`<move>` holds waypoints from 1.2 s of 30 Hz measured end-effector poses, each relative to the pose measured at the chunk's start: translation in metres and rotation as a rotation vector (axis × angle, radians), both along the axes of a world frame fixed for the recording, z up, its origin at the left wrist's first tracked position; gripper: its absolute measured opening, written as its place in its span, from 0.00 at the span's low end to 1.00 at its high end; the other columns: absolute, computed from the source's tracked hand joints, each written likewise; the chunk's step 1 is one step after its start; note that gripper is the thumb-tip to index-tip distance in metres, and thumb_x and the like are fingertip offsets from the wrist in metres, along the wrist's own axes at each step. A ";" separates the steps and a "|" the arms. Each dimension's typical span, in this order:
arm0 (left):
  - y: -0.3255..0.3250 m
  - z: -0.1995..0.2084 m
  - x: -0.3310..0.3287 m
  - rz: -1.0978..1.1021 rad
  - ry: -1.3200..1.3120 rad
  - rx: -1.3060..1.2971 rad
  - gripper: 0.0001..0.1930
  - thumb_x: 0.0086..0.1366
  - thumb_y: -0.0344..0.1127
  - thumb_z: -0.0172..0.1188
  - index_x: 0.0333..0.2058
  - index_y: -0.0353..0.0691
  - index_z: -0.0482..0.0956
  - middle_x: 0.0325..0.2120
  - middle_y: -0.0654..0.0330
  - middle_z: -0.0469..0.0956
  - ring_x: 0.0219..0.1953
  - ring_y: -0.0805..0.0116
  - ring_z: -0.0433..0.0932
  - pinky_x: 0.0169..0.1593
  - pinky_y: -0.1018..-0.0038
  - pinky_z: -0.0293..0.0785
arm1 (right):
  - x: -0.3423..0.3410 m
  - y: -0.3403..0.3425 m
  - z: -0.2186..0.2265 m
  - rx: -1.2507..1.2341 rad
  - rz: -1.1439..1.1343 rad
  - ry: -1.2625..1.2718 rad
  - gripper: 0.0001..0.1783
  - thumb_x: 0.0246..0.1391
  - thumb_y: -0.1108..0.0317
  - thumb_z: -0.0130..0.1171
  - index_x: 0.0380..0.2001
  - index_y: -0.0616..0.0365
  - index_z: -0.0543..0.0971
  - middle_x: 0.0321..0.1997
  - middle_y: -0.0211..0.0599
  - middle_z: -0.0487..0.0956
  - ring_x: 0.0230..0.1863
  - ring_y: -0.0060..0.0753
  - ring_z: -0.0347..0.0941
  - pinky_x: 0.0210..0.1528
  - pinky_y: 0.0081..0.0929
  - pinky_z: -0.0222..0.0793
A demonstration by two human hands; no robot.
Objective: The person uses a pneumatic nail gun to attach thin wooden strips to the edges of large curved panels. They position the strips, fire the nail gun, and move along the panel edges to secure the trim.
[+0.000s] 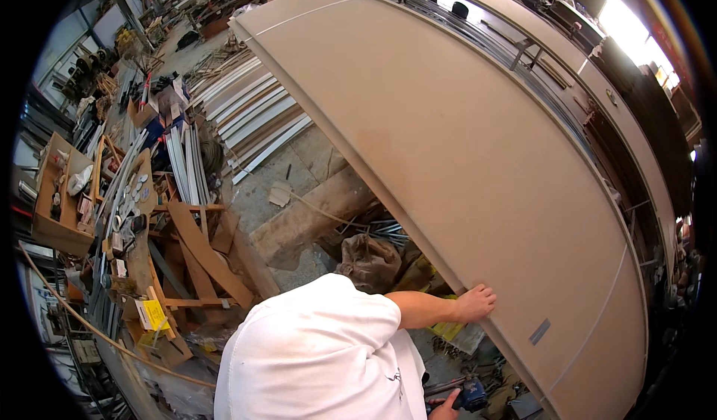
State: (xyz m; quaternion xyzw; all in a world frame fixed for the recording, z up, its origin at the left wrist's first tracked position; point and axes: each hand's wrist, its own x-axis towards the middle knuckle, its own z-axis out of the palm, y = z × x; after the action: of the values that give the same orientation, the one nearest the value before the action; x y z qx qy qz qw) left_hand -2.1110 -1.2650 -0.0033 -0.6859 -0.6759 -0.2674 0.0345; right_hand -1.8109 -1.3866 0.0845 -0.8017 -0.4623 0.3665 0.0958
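My white-sleeved left arm reaches right to a large beige board with a raised lip along its near edge. My left hand is closed over that edge, its fingers curled onto the top face. Lower down, at the bottom rim, my right hand is closed around a blue and black power tool; the picture's edge cuts off part of this hand. A small grey strip lies on the board to the right of my left hand. Thin pale lines cross the board near both ends.
Below the board sit a brown sack and a thick tube-like roll. Long white strips lie on the floor beyond. At left are wooden offcuts, a wooden box and a yellow carton. Metal profiles run behind the board.
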 end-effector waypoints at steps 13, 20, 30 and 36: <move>0.017 -0.015 -0.021 -0.051 -0.180 -0.132 0.09 0.56 0.40 0.68 0.34 0.43 0.85 0.38 0.54 0.83 0.46 0.50 0.82 0.50 0.52 0.77 | -0.061 0.016 0.020 0.201 -0.027 0.471 0.21 0.57 0.50 0.73 0.32 0.57 0.78 0.20 0.27 0.76 0.18 0.24 0.71 0.24 0.26 0.68; -0.026 0.015 -0.064 -0.120 -0.185 -0.158 0.21 0.59 0.45 0.71 0.50 0.48 0.81 0.47 0.62 0.77 0.57 0.57 0.72 0.60 0.57 0.64 | -0.086 0.031 0.057 0.246 0.159 0.452 0.19 0.59 0.56 0.72 0.28 0.61 0.79 0.17 0.30 0.77 0.17 0.25 0.74 0.23 0.27 0.70; -0.025 0.004 -0.057 -0.042 -0.244 -0.127 0.12 0.56 0.43 0.71 0.39 0.49 0.86 0.40 0.62 0.76 0.51 0.57 0.73 0.54 0.59 0.68 | -0.113 0.090 0.049 0.128 0.311 0.537 0.21 0.59 0.54 0.72 0.31 0.61 0.77 0.18 0.28 0.75 0.17 0.22 0.71 0.22 0.26 0.70; -0.022 0.007 -0.055 -0.014 -0.252 -0.118 0.12 0.54 0.43 0.73 0.37 0.51 0.87 0.39 0.65 0.76 0.49 0.60 0.73 0.52 0.62 0.69 | -0.130 0.124 0.044 0.062 0.436 0.487 0.21 0.59 0.53 0.72 0.33 0.60 0.78 0.18 0.28 0.74 0.18 0.23 0.71 0.22 0.28 0.69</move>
State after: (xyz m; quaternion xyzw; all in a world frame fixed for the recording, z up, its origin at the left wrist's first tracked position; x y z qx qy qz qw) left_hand -2.1659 -1.2870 0.0041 -0.6525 -0.6845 -0.3115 -0.0929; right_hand -1.9414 -1.2629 0.1284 -0.5694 -0.5976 0.5450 0.1472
